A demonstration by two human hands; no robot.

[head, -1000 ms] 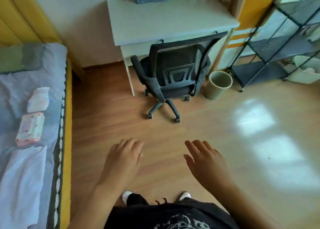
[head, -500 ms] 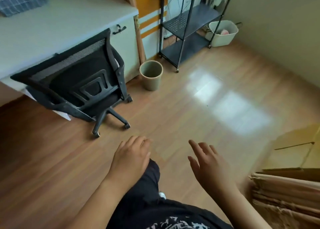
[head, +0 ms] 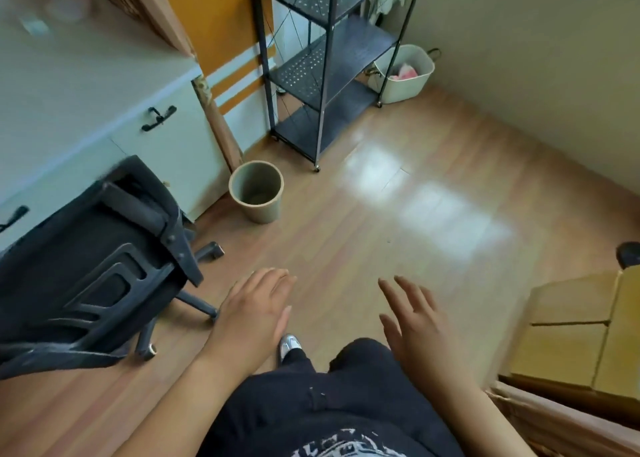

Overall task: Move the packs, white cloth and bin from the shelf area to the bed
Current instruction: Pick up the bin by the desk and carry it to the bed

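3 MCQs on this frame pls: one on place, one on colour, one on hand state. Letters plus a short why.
1. Where is the white bin?
A. on the floor beside the black shelf rack
B. on the desk
C. in the person's hands

2. What colour is the round wastebasket by the desk?
A. red
B. beige
C. blue

3. What are the left hand and right hand doing?
A. carrying a cloth
B. gripping the chair
C. open and empty

Answers:
1 A, it stands on the floor at the rack's far end.
2 B, its wall and rim are beige.
3 C, fingers spread, nothing held.
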